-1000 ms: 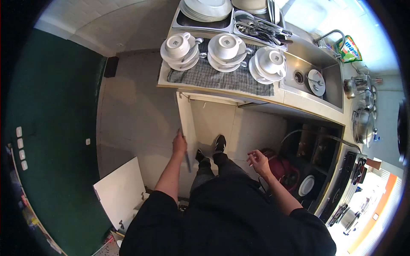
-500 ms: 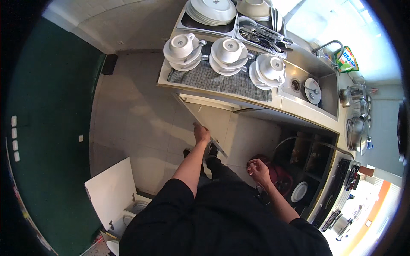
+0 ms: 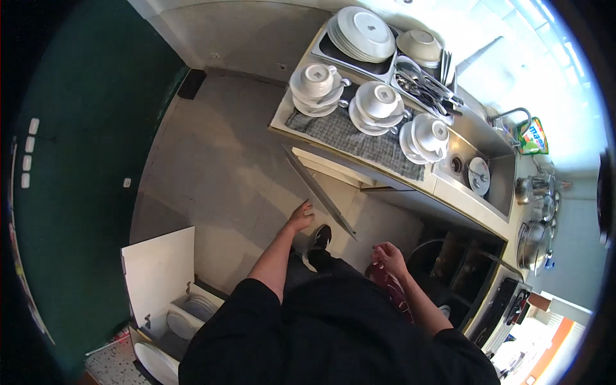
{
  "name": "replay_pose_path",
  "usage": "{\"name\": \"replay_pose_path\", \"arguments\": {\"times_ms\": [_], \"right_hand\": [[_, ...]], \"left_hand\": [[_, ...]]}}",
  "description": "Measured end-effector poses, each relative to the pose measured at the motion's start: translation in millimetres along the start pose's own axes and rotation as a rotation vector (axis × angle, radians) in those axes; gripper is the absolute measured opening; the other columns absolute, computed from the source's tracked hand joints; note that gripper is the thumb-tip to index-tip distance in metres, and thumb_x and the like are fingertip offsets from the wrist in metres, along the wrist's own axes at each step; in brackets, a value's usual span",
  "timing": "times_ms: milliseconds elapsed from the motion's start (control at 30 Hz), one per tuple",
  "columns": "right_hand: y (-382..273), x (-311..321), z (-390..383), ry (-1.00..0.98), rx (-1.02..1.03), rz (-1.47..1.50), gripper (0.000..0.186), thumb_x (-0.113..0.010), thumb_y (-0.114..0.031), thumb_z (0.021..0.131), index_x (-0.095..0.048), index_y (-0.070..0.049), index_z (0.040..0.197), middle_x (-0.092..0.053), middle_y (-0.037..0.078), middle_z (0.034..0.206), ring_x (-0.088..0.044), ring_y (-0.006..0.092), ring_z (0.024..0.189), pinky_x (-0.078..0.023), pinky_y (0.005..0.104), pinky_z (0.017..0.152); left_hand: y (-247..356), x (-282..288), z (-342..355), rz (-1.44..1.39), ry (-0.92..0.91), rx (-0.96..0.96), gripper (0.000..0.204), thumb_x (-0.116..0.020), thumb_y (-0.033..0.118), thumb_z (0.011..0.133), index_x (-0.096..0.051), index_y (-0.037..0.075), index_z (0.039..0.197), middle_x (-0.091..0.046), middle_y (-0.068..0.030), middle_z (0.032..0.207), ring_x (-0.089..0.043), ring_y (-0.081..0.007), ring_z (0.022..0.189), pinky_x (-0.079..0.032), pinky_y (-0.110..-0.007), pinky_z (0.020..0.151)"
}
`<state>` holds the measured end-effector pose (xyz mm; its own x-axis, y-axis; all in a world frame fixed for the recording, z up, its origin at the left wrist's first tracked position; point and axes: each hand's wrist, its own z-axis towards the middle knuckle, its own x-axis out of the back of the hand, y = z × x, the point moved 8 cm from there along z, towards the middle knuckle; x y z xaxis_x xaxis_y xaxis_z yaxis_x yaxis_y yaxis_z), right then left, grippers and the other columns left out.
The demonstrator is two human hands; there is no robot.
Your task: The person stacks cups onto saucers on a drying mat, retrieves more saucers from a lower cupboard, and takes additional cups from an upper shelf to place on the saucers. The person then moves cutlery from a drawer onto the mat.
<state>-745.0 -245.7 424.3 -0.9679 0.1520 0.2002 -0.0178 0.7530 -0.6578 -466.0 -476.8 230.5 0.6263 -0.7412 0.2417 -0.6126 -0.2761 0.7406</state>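
Observation:
My left hand is open, fingers apart, with nothing in it. It is just left of an open cabinet door, a small gap away from it. This door hangs from the base cabinet under the counter and stands out over the floor. My right hand is held in front of my body, above a dark red object on the floor that my arm partly covers. Its fingers are curled closed, and no object shows in them.
On the counter several white cups sit upside down on saucers over a grey cloth. Behind are stacked plates and a cutlery tray. A sink holds a dish. Another cabinet door stands open at lower left.
My left hand has let go of the cabinet door's edge and moved a little left of it. The view has shifted, and more of the lower-left cabinet shows.

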Motion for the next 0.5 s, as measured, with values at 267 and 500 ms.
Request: {"name": "replay_pose_path", "arguments": {"times_ms": [267,500], "right_hand": [[-21,-41,49,-0.105,-0.126,0.037,0.035,-0.055,-0.027,0.111,-0.063,-0.001,0.133,-0.075,0.013,0.111,-0.074,0.0185,0.089,-0.058,0.0319,0.071],[55,-15,5,-0.152,-0.25,0.056,0.03,-0.055,-0.023,0.11,-0.063,-0.002,0.13,-0.075,0.011,0.11,-0.074,0.0176,0.089,-0.059,0.0316,0.072]], "left_hand": [[65,-71,61,-0.849,-0.057,-0.089,0.069,-0.067,0.016,0.093,-0.037,0.012,0.155,-0.056,-0.0124,0.141,-0.057,-0.0264,0.13,-0.052,-0.045,0.105],[110,-83,101,-1.08,0.03,0.014,0.068,-0.06,0.012,0.096,-0.031,0.01,0.158,-0.054,-0.0116,0.143,-0.056,-0.0257,0.129,-0.05,-0.047,0.109]]}}
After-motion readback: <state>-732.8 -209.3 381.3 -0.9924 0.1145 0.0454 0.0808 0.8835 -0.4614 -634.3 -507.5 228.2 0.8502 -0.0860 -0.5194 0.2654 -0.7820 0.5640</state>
